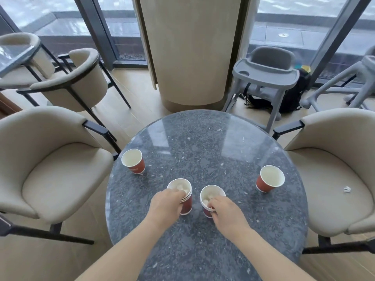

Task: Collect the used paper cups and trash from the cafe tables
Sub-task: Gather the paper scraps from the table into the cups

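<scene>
Two handfuls sit side by side at the near middle of the tabletop (203,142), and the grips look chosen for nesting. The left hand (165,205) curls its fingers round the upper side of a nested stack (187,204), steadying it upright. The right hand (227,211) pinches the rim of a single cup (213,192) just beside it. Both hold crumpled white paper (180,187), probably stuffed in so the trash travels with the cups. The left-edge cup (134,161) and right-edge cup (269,178) stand upright, well apart and untouched, likely next for the stack. A small white scrap (347,189) lies on the right chair (324,199).
</scene>
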The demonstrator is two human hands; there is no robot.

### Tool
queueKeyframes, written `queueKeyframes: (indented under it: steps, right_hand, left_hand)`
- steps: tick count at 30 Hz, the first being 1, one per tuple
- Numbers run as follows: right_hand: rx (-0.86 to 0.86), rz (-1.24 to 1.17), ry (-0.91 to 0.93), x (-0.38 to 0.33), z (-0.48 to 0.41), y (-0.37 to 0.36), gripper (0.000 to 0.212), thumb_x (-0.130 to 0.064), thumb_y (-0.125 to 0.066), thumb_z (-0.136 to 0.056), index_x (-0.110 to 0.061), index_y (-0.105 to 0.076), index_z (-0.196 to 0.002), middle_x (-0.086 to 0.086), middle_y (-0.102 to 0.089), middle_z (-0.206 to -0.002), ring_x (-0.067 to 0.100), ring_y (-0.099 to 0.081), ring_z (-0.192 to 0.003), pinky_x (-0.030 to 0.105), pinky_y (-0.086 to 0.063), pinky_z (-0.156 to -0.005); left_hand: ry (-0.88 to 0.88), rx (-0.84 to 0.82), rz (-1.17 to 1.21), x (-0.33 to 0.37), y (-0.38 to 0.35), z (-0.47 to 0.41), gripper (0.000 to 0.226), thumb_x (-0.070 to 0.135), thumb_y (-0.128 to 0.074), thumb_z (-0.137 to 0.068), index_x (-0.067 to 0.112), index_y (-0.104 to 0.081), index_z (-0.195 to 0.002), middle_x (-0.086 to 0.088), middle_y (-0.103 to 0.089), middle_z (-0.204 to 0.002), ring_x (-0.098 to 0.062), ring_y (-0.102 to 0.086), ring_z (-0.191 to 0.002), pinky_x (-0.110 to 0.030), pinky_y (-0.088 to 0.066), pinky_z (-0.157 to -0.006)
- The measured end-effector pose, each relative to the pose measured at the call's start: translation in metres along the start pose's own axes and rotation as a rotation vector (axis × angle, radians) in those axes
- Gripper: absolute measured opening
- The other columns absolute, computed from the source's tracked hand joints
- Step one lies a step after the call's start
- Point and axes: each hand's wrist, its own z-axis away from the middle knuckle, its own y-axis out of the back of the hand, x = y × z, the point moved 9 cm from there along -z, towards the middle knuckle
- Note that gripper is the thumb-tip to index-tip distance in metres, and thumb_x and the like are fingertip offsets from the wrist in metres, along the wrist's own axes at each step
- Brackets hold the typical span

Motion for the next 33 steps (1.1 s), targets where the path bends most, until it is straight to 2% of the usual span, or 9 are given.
queueKeyframes:
  steps: [6,10,18,21,23,29,33]
  right_hand:
    - [0.136,-0.046,0.076,-0.035,-0.018,0.018,0.011,-0.008,-0.055,-0.082,-0.013,-0.062,-0.089,0.0,-0.061,-0.096,0.021,-0.051,-0.094,0.027,-0.041,-0.077]
    - [0.205,-0.094,0.091,-0.065,-0.033,0.023,0.015,-0.009,-0.06,-0.082,-0.016,-0.064,-0.094,-0.003,-0.063,-0.096,0.018,-0.052,-0.092,0.022,-0.038,-0.077]
    - [0.277,-0.117,0.047,-0.122,-0.062,0.021,0.019,-0.012,-0.063,-0.081,-0.018,-0.064,-0.099,-0.005,-0.065,-0.1,0.019,-0.055,-0.095,0.029,-0.045,-0.079]
    - [0.317,-0.139,0.005,-0.138,-0.071,0.021,0.017,-0.013,-0.064,-0.082,-0.018,-0.064,-0.098,-0.006,-0.065,-0.1,0.019,-0.055,-0.095,0.03,-0.046,-0.077]
    - [0.343,-0.143,-0.023,-0.145,-0.074,0.02,0.016,-0.014,-0.065,-0.082,-0.019,-0.065,-0.097,-0.007,-0.065,-0.098,0.018,-0.055,-0.094,0.028,-0.045,-0.075]
    - [0.39,-0.132,-0.099,-0.161,-0.078,0.014,0.017,-0.015,-0.065,-0.082,-0.019,-0.065,-0.098,-0.008,-0.065,-0.1,0.016,-0.054,-0.096,0.029,-0.047,-0.077]
    - [0.427,-0.125,-0.159,-0.165,-0.079,0.013,0.015,-0.015,-0.064,-0.083,-0.019,-0.066,-0.097,-0.009,-0.065,-0.098,0.015,-0.054,-0.095,0.024,-0.044,-0.076]
  left_hand:
    - [-0.036,0.155,0.164,-0.024,0.037,0.003,0.013,0.024,-0.053,-0.083,0.019,-0.059,-0.093,0.002,-0.063,-0.095,-0.024,-0.056,-0.093,-0.037,-0.046,-0.074]
    - [-0.066,0.258,0.327,-0.057,0.068,0.005,0.014,0.014,-0.061,-0.08,0.016,-0.067,-0.092,0.001,-0.066,-0.089,-0.023,-0.057,-0.088,-0.038,-0.047,-0.074]
    - [-0.076,0.406,0.387,-0.132,0.121,0.011,0.019,0.012,-0.069,-0.076,0.02,-0.069,-0.094,0.007,-0.067,-0.088,-0.016,-0.06,-0.083,-0.025,-0.043,-0.069]
    - [-0.072,0.458,0.386,-0.161,0.141,0.01,0.019,0.012,-0.072,-0.074,0.021,-0.068,-0.09,0.008,-0.068,-0.086,-0.017,-0.061,-0.082,-0.033,-0.05,-0.068]
    - [-0.087,0.469,0.388,-0.178,0.15,0.007,0.02,0.011,-0.073,-0.073,0.021,-0.068,-0.09,0.007,-0.068,-0.086,-0.02,-0.061,-0.081,-0.036,-0.051,-0.068]
    - [-0.171,0.437,0.335,-0.209,0.155,-0.013,0.019,0.01,-0.072,-0.074,0.019,-0.069,-0.091,0.006,-0.068,-0.086,-0.021,-0.06,-0.08,-0.028,-0.044,-0.064]
    - [-0.245,0.354,0.304,-0.212,0.142,-0.029,0.018,0.009,-0.071,-0.075,0.019,-0.069,-0.09,0.005,-0.068,-0.087,-0.024,-0.06,-0.081,-0.028,-0.042,-0.064]
